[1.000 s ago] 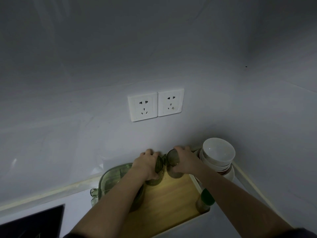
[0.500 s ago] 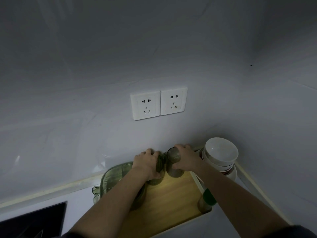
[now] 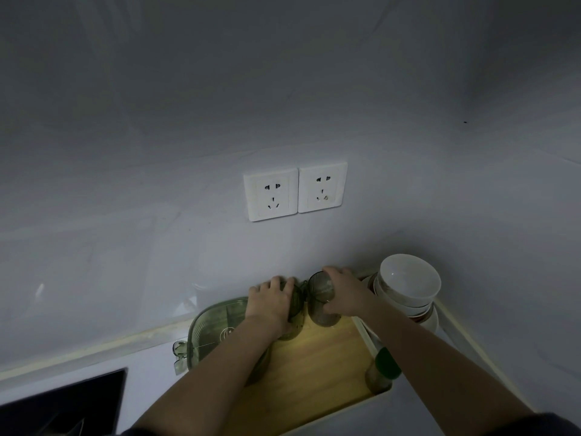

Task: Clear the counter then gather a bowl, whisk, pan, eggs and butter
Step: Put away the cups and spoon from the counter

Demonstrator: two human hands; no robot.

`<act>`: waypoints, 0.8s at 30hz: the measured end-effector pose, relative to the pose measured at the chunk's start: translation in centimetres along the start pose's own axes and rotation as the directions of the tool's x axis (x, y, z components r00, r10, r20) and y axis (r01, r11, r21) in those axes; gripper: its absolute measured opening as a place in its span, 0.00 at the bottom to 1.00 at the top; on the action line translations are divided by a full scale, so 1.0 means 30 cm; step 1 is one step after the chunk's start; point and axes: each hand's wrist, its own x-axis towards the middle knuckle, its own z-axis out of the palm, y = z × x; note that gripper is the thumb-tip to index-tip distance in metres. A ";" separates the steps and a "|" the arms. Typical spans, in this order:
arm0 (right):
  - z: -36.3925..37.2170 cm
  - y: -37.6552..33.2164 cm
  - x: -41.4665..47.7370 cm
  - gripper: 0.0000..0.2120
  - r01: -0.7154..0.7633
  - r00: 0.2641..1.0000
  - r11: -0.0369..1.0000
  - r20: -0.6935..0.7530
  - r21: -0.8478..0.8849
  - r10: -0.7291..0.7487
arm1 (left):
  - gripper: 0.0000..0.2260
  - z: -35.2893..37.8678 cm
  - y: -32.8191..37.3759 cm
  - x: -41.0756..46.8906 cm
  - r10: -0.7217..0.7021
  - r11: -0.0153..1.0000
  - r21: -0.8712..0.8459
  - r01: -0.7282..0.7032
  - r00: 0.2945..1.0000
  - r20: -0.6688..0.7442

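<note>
Two green ribbed glass cups stand side by side at the back of a wooden tray [image 3: 317, 369] against the wall. My left hand [image 3: 272, 305] grips the left cup [image 3: 295, 305] from its left side. My right hand [image 3: 345, 294] grips the right cup [image 3: 320, 297] from its right side. The cups touch or nearly touch each other. A stack of white bowls [image 3: 408, 284] stands in the corner to the right of my right hand.
A green glass lidded dish [image 3: 217, 328] sits left of the tray, partly under my left forearm. A green-capped bottle [image 3: 382, 371] stands at the tray's right edge. A black cooktop [image 3: 63, 404] lies at the lower left. Two wall sockets [image 3: 295, 191] are above.
The view has shifted slightly. Both hands stay on the two cups at the back of the tray, with little movement.
</note>
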 end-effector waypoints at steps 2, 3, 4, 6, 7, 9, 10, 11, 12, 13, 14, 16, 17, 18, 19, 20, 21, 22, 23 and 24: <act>0.005 0.004 -0.001 0.43 0.002 1.000 1.000 -0.021 0.011 -0.002 | 0.42 0.003 0.012 -0.006 -0.019 0.999 0.028 0.019 1.000 -0.010; 0.009 0.006 -0.002 0.43 0.006 0.999 1.000 -0.031 0.013 -0.006 | 0.42 0.005 0.018 -0.010 -0.029 0.998 0.048 0.030 0.999 -0.015; 0.014 0.007 -0.005 0.42 0.011 0.999 1.000 -0.041 0.013 -0.011 | 0.42 0.009 0.022 -0.013 -0.041 0.997 0.069 0.042 0.999 -0.020; 0.024 0.010 -0.012 0.42 0.014 0.998 1.000 -0.058 0.009 -0.013 | 0.42 0.020 0.030 -0.015 -0.060 0.993 0.096 0.062 0.998 -0.031; 0.029 0.011 -0.017 0.42 0.014 0.998 1.000 -0.066 0.004 -0.013 | 0.42 0.025 0.032 -0.014 -0.066 0.993 0.099 0.069 0.997 -0.035; 0.031 0.010 -0.026 0.43 0.011 0.996 1.000 -0.083 -0.009 -0.012 | 0.42 0.031 0.035 -0.012 -0.071 0.993 0.097 0.075 0.997 -0.039; 0.030 0.009 -0.031 0.44 0.008 0.996 1.000 -0.091 -0.013 -0.009 | 0.42 0.033 0.036 -0.013 -0.072 0.993 0.094 0.076 0.996 -0.043; 0.028 0.007 -0.036 0.45 0.005 0.995 1.000 -0.097 -0.013 -0.006 | 0.42 0.032 0.037 -0.016 -0.076 0.993 0.084 0.081 0.996 -0.051; 0.025 0.005 -0.042 0.46 0.002 0.995 1.000 -0.099 -0.012 -0.003 | 0.43 0.031 0.037 -0.020 -0.087 0.994 0.066 0.090 0.995 -0.058; 0.022 0.002 -0.047 0.46 0.001 0.995 1.000 -0.098 -0.011 -0.002 | 0.44 0.029 0.038 -0.024 -0.100 0.994 0.042 0.103 0.993 -0.068; 0.017 -0.001 -0.054 0.47 0.002 0.995 1.000 -0.099 -0.014 -0.003 | 0.44 0.028 0.037 -0.027 -0.111 0.994 0.018 0.112 0.991 -0.076; 0.004 -0.012 -0.073 0.47 0.008 0.994 1.000 -0.106 -0.023 -0.010 | 0.46 0.023 0.032 -0.044 -0.117 0.993 -0.011 0.116 0.989 -0.093; -0.001 -0.015 -0.083 0.46 0.009 0.994 1.000 -0.111 -0.024 -0.011 | 0.46 0.020 0.028 -0.054 -0.117 0.993 -0.020 0.115 0.988 -0.101; -0.006 -0.020 -0.095 0.46 0.007 0.993 1.000 -0.114 -0.024 -0.009 | 0.46 0.017 0.023 -0.065 -0.116 0.993 -0.031 0.113 0.987 -0.108; -0.009 -0.027 -0.113 0.46 0.005 0.993 1.000 -0.120 -0.025 -0.008 | 0.46 0.010 0.017 -0.086 -0.116 0.993 -0.047 0.111 0.986 -0.117; -0.010 -0.033 -0.131 0.46 -0.001 0.992 0.999 -0.128 -0.032 -0.003 | 0.45 0.004 0.012 -0.107 -0.116 0.992 -0.069 0.108 0.985 -0.130; -0.009 -0.041 -0.150 0.45 -0.012 0.990 0.999 -0.144 -0.041 0.006 | 0.43 -0.003 0.007 -0.133 -0.115 0.990 -0.104 0.100 0.982 -0.151; -0.008 -0.057 -0.178 0.44 -0.027 0.986 0.998 -0.168 -0.053 0.017 | 0.42 -0.011 -0.001 -0.167 -0.116 0.985 -0.145 0.090 0.977 -0.180; -0.004 -0.072 -0.204 0.42 -0.037 0.979 0.998 -0.204 -0.056 0.025 | 0.40 -0.018 -0.007 -0.203 -0.116 0.978 -0.193 0.075 0.971 -0.210; 0.000 -0.091 -0.234 0.41 -0.043 0.968 0.998 -0.250 -0.047 0.030 | 0.37 -0.023 -0.012 -0.244 -0.121 0.969 -0.237 0.063 0.964 -0.237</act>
